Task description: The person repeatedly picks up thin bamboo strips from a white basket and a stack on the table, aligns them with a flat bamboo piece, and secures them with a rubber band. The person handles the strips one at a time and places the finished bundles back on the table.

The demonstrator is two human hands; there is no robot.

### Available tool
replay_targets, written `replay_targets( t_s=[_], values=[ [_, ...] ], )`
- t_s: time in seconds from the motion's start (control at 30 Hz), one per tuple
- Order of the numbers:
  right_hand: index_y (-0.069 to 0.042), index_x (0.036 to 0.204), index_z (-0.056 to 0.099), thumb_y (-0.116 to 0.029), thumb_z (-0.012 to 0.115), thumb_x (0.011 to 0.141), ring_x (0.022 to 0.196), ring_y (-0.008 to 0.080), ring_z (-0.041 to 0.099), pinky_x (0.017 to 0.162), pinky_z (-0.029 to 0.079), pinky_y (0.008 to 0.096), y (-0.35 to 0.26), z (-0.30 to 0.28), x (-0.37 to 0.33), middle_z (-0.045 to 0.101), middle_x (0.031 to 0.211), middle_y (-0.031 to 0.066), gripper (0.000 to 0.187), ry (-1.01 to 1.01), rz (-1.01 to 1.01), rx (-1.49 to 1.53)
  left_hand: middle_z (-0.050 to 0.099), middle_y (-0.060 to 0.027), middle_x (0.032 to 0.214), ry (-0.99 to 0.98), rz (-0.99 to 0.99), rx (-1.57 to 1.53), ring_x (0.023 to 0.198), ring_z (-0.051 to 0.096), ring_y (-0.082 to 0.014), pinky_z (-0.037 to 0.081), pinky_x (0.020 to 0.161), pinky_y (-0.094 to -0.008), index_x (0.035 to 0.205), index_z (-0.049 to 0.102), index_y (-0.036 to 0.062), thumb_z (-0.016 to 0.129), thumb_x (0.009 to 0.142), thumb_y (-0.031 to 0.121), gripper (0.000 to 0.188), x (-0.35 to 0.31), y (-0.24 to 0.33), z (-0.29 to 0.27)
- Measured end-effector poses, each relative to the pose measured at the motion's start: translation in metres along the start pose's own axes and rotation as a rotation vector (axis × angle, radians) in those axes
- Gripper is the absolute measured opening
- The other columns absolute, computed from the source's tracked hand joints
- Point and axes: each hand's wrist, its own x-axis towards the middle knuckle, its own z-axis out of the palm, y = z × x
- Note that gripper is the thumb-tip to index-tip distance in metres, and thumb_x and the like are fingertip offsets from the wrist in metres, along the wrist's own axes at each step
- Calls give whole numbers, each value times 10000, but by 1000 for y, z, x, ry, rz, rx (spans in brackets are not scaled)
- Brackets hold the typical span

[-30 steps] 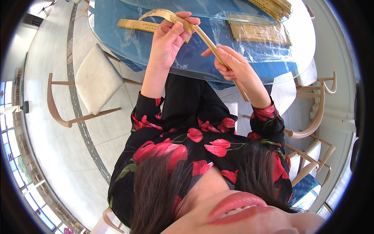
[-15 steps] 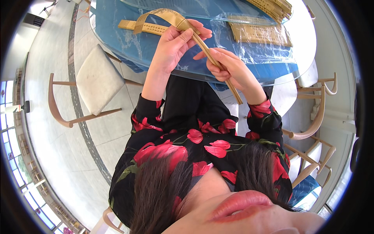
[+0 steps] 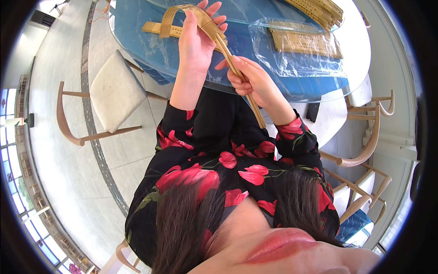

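A long gold printed strip (image 3: 205,23) arches over the table and narrows into a thin folded bundle (image 3: 226,52). My right hand (image 3: 246,77) closes round this bundle, its far end sticking out below toward my lap. My left hand (image 3: 199,39) is palm up beneath the arch, fingers spread and thumb raised, with the strip running across the palm between them. Under the arch lies a flat gold strip (image 3: 150,28) with rows of printed marks, partly hidden by my left hand and the arched strip.
The blue-topped glass table (image 3: 141,57) carries a clear plastic sheet (image 3: 292,68) over a gold packet (image 3: 305,43). Behind it rests a stack of gold strips (image 3: 319,13). A pale-seated wooden chair (image 3: 116,93) stands at left, and more chairs (image 3: 360,150) stand at right.
My left hand has loosened from its pinch on the strip, spread its fingers and shifted up and left. My right hand has moved left and slightly down, still gripping the folded bundle.
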Motion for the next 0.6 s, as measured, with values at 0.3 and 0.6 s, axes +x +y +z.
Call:
replay_targets(
  t_s=[0.3,0.6],
  values=[
    [-67,1011,559,-377,470,1118,558,35,316,490,241,213,9,5,10,462,741,-29,340,-40,-19,208,411,25,817,-55,-97,-70,669,323,-83,338,585,-246,1411,489,-31,360,1150,298,439,-23,-10,25],
    [-55,1066,576,-319,423,1138,588,40,383,512,319,209,26,7,-45,439,734,-46,314,-78,72,-97,353,31,782,-1,66,-180,647,292,-96,295,591,-260,1356,518,8,380,1150,294,378,28,40,-12]
  ],
)
